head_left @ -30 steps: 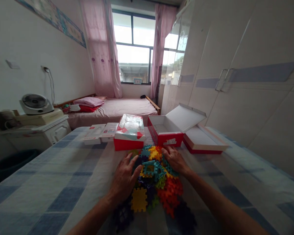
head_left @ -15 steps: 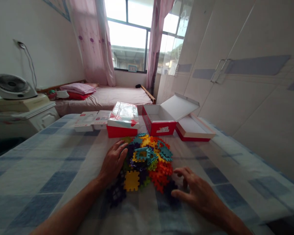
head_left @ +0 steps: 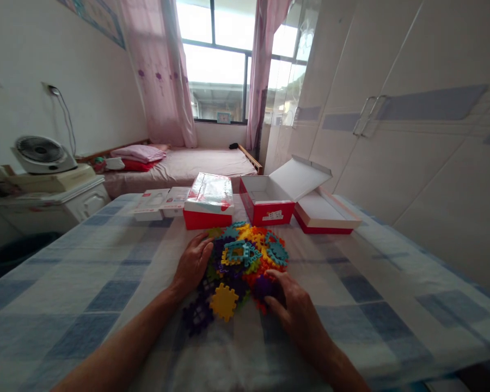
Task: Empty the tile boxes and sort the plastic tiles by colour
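Note:
A heaped pile of plastic interlocking building pieces lies on the cloth between my hands, with toothed edges in several colours. My left hand (head_left: 191, 262) rests along the pile's left side, fingers stretched out and open. At the pile's right, my right hand (head_left: 292, 299) is closed with thumb and fingers around a purple piece (head_left: 264, 286), over the orange pieces (head_left: 250, 280). A yellow square piece (head_left: 224, 302) lies tilted at the near side, beside a dark purple openwork piece (head_left: 196, 317). Light-blue frame pieces (head_left: 242, 252) sit on top.
Behind the pile stand a closed red-and-white box (head_left: 209, 201), an open red box (head_left: 267, 212) and a shallow box part (head_left: 327, 212). Flat white boxes (head_left: 151, 204) lie left of them. A checked cloth (head_left: 118, 283) covers the table. A bed, fan and wardrobe are beyond.
My right hand has moved left onto the pile and taken hold of the purple piece, shifting it over the orange pieces. The yellow square has turned slightly. My left hand stays by the pile.

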Demonstrator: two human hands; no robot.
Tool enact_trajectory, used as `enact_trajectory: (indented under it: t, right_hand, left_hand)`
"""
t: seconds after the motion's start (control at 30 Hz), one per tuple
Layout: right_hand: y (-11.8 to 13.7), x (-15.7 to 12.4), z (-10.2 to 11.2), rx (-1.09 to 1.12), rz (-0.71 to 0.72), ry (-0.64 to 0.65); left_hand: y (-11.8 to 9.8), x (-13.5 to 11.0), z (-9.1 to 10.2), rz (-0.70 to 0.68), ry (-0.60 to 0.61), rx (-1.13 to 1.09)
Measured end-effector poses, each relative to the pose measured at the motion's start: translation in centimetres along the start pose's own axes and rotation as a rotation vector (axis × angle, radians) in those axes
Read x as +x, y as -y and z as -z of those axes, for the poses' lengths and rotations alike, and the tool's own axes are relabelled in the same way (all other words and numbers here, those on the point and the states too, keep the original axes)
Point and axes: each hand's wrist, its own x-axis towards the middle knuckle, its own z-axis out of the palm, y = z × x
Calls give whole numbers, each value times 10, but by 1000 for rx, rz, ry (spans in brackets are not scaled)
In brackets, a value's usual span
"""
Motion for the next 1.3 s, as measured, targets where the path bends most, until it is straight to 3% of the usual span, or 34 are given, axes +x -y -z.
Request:
enact_trajectory:
  t: [0.17,0.27,0.4,0.5,0.6,0.7,0.97,1.17,1.3]
  right_hand:
    - [16,22,3,67,133,3]
    - [22,45,15,36,191,-19]
    - [-4,79,42,-50,112,-163]
    - [-37,94,53,-13,40,-136]
    - [-56,94,48,13,19,29]
    - [-55,88,38,-32,32,131]
    - [-45,81,40,-7,37,82]
    - [-44,80,41,39,119,167]
    - [-45,82,40,76,73,102]
  left_hand:
    - [-1,1,1,27,23,-32]
    - [2,2,2,44,26,-52]
    - [5,3,3,52,20,-72]
    - [4,4,5,54,33,-89]
    - [1,6,6,60,41,-99]
    - [1,6,5,71,33,-90]
    - [7,5,4,70,47,-68]
    - [6,6,5,73,35,-63]
    - [5,5,5,65,41,-65]
